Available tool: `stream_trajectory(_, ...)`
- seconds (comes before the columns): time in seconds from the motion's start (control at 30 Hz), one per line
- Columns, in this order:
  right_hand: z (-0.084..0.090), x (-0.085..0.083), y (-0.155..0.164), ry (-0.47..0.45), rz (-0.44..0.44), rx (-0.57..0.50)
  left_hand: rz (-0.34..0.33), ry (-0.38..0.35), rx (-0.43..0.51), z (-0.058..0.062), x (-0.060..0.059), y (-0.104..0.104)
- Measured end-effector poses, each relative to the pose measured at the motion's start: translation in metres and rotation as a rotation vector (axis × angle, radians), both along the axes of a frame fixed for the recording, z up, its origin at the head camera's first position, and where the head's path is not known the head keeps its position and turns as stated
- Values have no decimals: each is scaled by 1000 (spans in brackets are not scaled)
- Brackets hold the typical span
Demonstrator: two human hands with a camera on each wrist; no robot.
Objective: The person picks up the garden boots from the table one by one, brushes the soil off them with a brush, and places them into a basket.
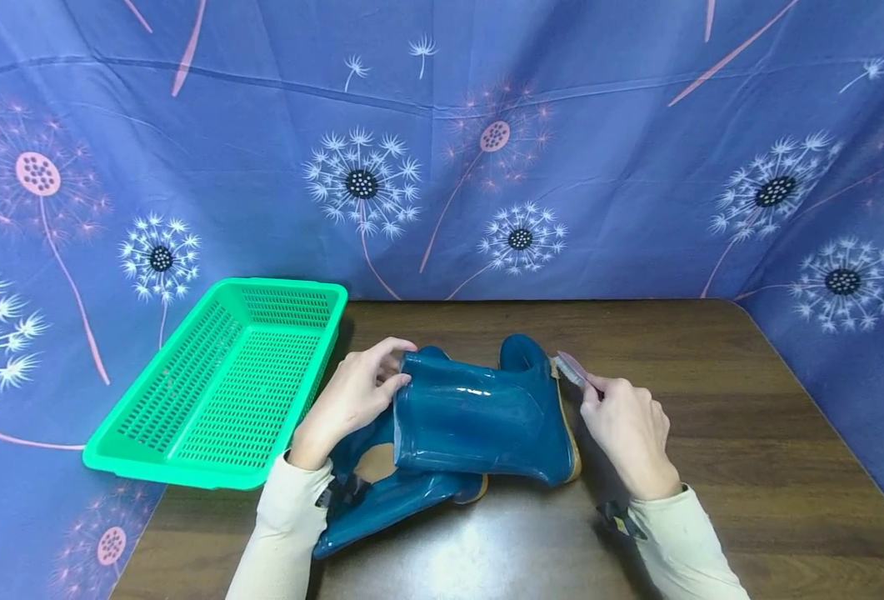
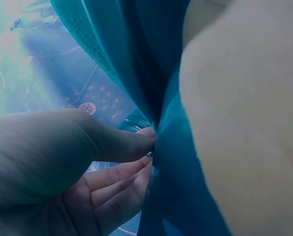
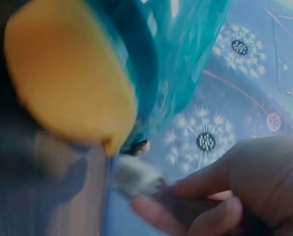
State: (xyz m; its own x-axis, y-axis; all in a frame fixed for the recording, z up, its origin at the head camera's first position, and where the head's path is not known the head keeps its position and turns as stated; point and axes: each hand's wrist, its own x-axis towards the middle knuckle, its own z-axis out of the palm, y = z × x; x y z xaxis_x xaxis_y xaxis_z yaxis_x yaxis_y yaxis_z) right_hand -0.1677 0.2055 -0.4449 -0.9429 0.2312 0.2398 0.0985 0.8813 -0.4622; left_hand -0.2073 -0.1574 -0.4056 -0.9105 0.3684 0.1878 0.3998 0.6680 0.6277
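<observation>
A glossy blue rubber boot [image 1: 479,417] lies on its side over a second blue boot [image 1: 389,504], its opening to the left and its sole to the right. My left hand [image 1: 355,392] pinches the rim of the upper boot's shaft; thumb and fingers [image 2: 141,140] meet at the edge in the left wrist view. My right hand [image 1: 629,425] grips a small brush [image 1: 571,367] by its handle. Its pale bristles [image 3: 136,176] are right at the edge of the boot's tan sole [image 3: 67,73], blurred in the right wrist view. The lower boot is partly hidden.
A green perforated plastic basket [image 1: 217,400] stands left of the boots, close to the left forearm. The brown wooden table [image 1: 741,400] ends at a blue dandelion-print cloth [image 1: 606,167] behind and at the sides.
</observation>
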Motion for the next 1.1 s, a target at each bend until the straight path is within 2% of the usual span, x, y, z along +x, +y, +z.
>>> stream_trajectory(0.13, 4, 5, 5, 34, -40, 53, 8, 3, -2, 0, 2, 1)
stream_trajectory(0.27, 9, 5, 5, 67, 17, 5, 9, 8, 1, 0, 3, 2)
stream_trajectory(0.4, 10, 5, 6, 13, 77, -19, 12, 7, 3, 0, 3, 4)
stream_trajectory(0.57, 9, 7, 15, -22, 36, 25, 12, 6, 2, 1, 5, 6)
stream_trajectory(0.67, 9, 7, 18, 31, 46, 2, 7, 12, 1, 2, 5, 6)
stream_trajectory(0.77, 8, 4, 14, 123, 130, -15, -10, 20, 17, 3, 4, 8)
stream_trajectory(0.83, 6, 3, 9, 149, 191, -11, -24, 27, 35, 4, 3, 9)
stream_trajectory(0.9, 3, 1, 5, 158, 212, 13, -31, 37, 50, 4, 3, 10)
stream_trajectory(0.97, 0, -1, 5, 133, 191, 32, -30, 49, 60, 4, 4, 11)
stream_trajectory(1.1, 1, -1, 21, 69, 95, 41, -29, 68, 59, 5, 5, 13)
